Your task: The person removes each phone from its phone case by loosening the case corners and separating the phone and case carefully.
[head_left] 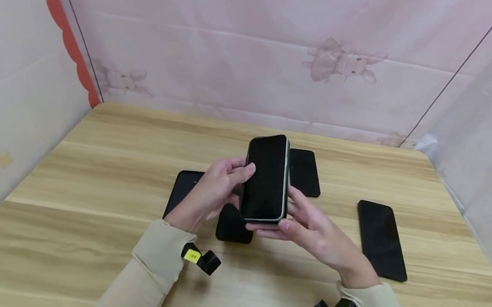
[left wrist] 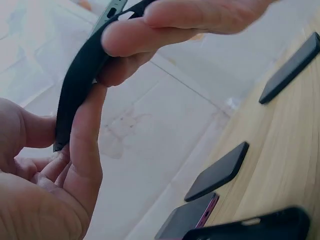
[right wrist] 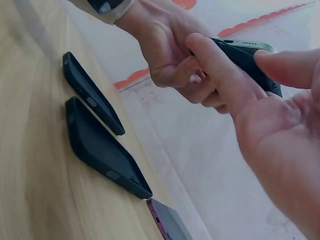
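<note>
Both hands hold a smartphone (head_left: 266, 178) with a pale rim above the table, its dark screen turned up. A black phone case (left wrist: 75, 95) lies along its back; in the left wrist view the case bends away from the phone at one end. My left hand (head_left: 216, 186) grips the left edge, thumb on the screen. With its thumb at the lower right corner and fingers underneath, my right hand (head_left: 311, 229) supports the phone and case (right wrist: 240, 57). How fully the case covers the phone is hidden.
On the wooden table lie a black case (head_left: 235, 225) below the phone, another (head_left: 181, 191) partly behind the left hand, a black slab (head_left: 305, 172) behind, and a black phone-shaped slab (head_left: 382, 240) at right. A purple-edged phone (right wrist: 170, 220) shows in the wrist views.
</note>
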Demonstrator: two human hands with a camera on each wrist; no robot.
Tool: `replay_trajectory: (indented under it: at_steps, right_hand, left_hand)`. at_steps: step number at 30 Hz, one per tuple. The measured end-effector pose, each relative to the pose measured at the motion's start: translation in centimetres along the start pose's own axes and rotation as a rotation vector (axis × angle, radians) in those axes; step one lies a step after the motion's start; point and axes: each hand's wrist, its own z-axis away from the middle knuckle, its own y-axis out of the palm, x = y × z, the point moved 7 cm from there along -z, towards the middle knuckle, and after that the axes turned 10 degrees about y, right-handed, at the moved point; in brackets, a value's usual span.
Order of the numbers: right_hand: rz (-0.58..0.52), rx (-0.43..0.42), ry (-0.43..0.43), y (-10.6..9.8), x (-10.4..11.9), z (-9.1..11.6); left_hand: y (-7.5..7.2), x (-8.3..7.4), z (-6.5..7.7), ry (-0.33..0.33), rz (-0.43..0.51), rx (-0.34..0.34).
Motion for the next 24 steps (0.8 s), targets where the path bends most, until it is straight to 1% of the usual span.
replay_trajectory:
  at_steps: [3, 8, 11, 18, 21, 24]
  right_hand:
    - [0.009, -0.054, 0.028, -0.5, -0.1, 0.2]
    - [0.015, -0.155, 0.091, -1.3, -0.8, 0.3]
    - [0.032, -0.184, 0.096, -1.6, -1.0, 0.2]
    - [0.076, -0.223, 0.086, -2.0, -1.2, 0.3]
    - [0.074, -0.263, 0.106, -2.2, -1.3, 0.3]
    - [0.076, -0.331, 0.160, -2.5, -1.4, 0.1]
  left_hand:
    - [0.3, -0.3, 0.0, 0.027, -0.044, 0.017]
    - [0.5, -0.2, 0.1, 0.021, -0.099, 0.037]
    - [0.4, -0.1, 0.2, 0.015, -0.108, 0.039]
    - [0.7, 0.0, 0.3, 0.001, -0.093, 0.084]
    - [0.8, 0.2, 0.3, -0.015, -0.100, 0.084]
    - [0.8, 0.3, 0.3, -0.028, -0.112, 0.075]
